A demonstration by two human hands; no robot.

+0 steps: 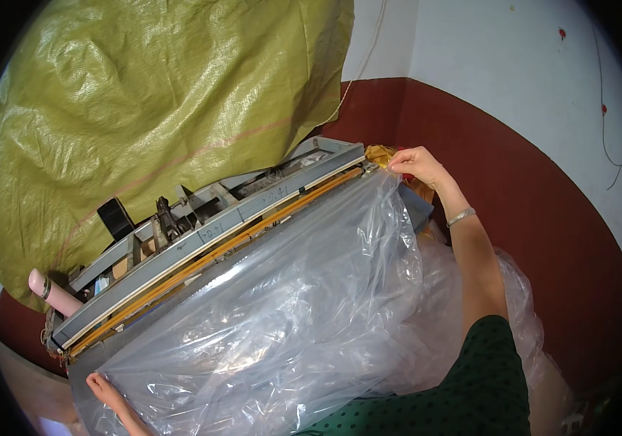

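A large sheet of clear plastic film [296, 320] stretches between my two hands and drapes down over my front. My left hand [106, 389], at the lower left, is closed on one corner of the film. Up at the far right end, my right hand [414, 164] pinches the film's other corner, its arm reaching out with a bracelet [461, 216] at the wrist. The film's far edge runs nearly straight between them, beside the long grey metal bar [213, 231] of a machine. An orange strip [216, 256] lies along that bar.
Behind the bar sit a dark phone [115, 219] and a pink bottle [54, 292]. A yellow-green woven tarp [158, 109] hangs at the back left. The red and white wall [514, 174] rises on the right, with thin wires [603, 109]. More film bunches beside my right arm.
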